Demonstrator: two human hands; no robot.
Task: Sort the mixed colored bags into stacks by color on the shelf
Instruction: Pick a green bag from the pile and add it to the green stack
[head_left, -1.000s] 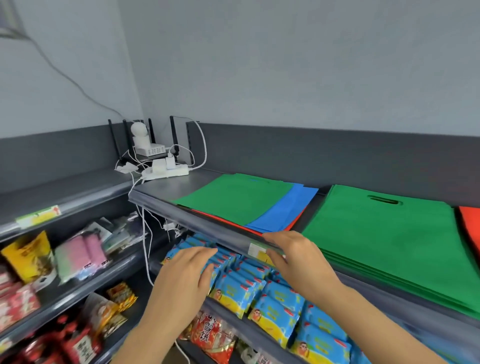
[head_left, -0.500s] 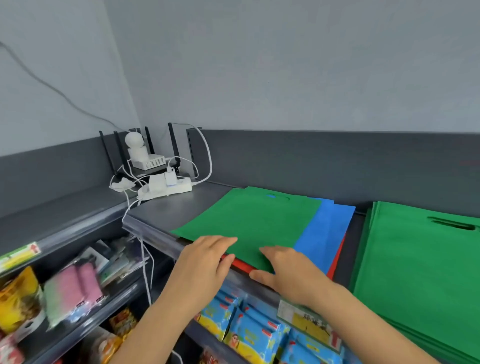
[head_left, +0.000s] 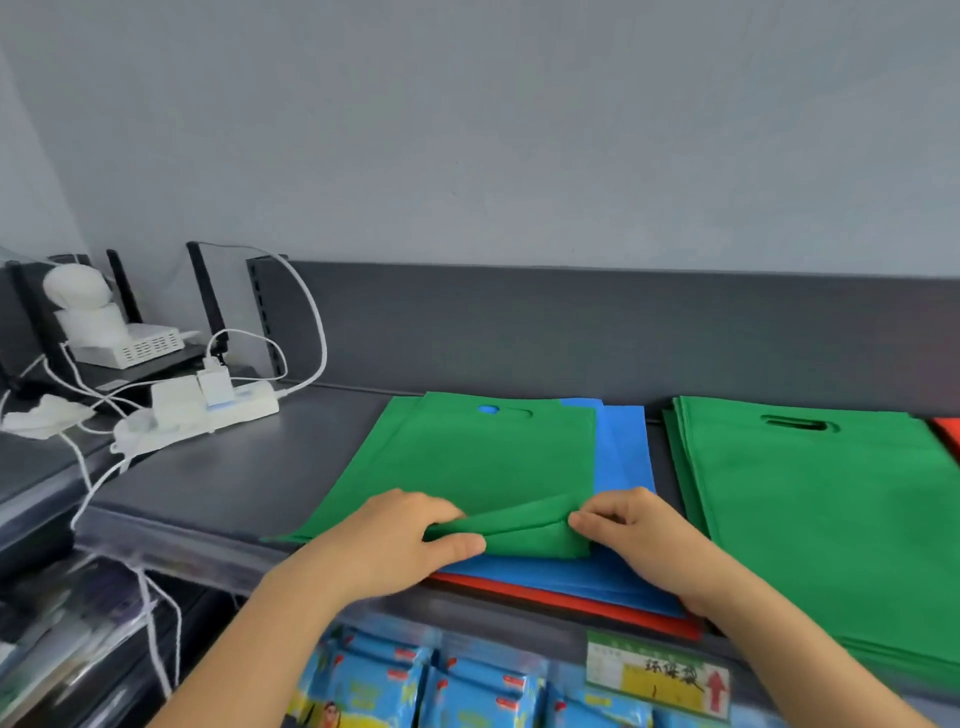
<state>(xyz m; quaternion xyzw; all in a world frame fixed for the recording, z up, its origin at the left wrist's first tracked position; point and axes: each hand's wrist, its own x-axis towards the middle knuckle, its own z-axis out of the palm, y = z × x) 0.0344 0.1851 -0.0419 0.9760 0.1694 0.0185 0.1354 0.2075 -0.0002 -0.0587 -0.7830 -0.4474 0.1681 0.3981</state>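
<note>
In the head view, a green bag (head_left: 483, 457) is seen lying on top of a mixed pile on the grey shelf (head_left: 234, 467), at about 6 o'clock of the frame centre. Its near edge is raised into a fold, and that fold is held between both hands. The left end of the fold is pinched by the left hand (head_left: 395, 545), with the curled fingers on top and the thumb against the near side. The right end is gripped by the curled fingertips of the right hand (head_left: 639, 535). The rest of the bag is laid flat, stretching away toward 12 o'clock from the fingers.

A blue bag (head_left: 623, 452) is exposed under it, at 3 o'clock and along the near side, and a red bag (head_left: 571, 605) is seen beneath that at the shelf edge. A stack of green bags (head_left: 831, 519) is placed at 3 o'clock of the pile, apart from it. A white power strip (head_left: 208, 410) with cables is set at 10 o'clock of the pile. A price label (head_left: 657, 675) is fixed to the shelf front, and blue snack packets (head_left: 467, 691) are shelved below.
</note>
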